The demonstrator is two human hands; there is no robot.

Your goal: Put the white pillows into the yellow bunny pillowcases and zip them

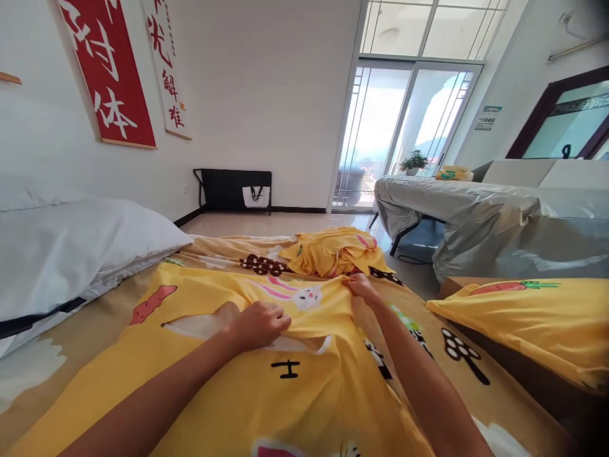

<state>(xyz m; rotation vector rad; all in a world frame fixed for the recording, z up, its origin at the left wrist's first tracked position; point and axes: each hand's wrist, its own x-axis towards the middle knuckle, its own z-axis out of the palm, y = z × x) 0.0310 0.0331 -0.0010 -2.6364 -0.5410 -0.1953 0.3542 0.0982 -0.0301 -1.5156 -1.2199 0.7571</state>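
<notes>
A yellow fabric cover point(304, 387) with printed rabbits, a carrot and a black "H" lies spread on the bed in front of me. A long slit runs across it, with pale fabric showing inside. My left hand point(261, 324) is closed at the slit's far edge, its fingers curled on the yellow cloth. At the cover's far right edge, my right hand point(362, 287) pinches the fabric near the rabbit print. Just beyond lies a crumpled heap of yellow fabric point(333, 249) with a similar print.
White pillows point(95, 241) lie on the left of the mushroom-patterned bedsheet point(442, 393). At the right, yellow carrot-print fabric point(533, 317) lies over a brown box-like shape. Farther off stand a plastic-covered table point(476, 203) and a folded black frame point(223, 189) by the wall.
</notes>
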